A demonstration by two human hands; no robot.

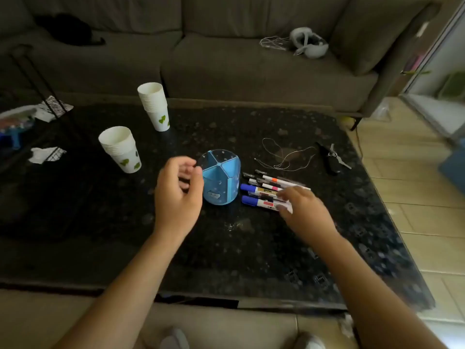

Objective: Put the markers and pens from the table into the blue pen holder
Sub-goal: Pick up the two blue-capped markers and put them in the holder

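Near the middle of the dark speckled table (251,248) stands the blue pen holder (221,181), upright, its top divided into compartments by blue walls that meet at the centre; no pen shows in any of them. Just to its right lies a bunch of markers and pens (266,191), side by side and roughly parallel, caps toward the holder. Two of the nearest markers have blue caps; those behind have black caps and bands of orange and pink.

The right hand (304,214) rests over the far ends of the markers, fingers spread and touching them, with nothing lifted; whether it has closed on any single marker cannot be told. The left hand (178,197) hovers just left of the holder, fingers loosely curled and apart, holding nothing, its fingertips near the holder's rim.

Beyond the pens a thin cord (281,154) loops on the table, and farther right lies a dark tool with grey handles (332,157). To the left stand two stacks of white paper cups with green marks, one nearer (120,148), one farther back (154,107). Crumpled paper (45,154) lies at the left edge. A grey couch (226,59) runs behind the table, with a grey headset (308,42) on its seat.
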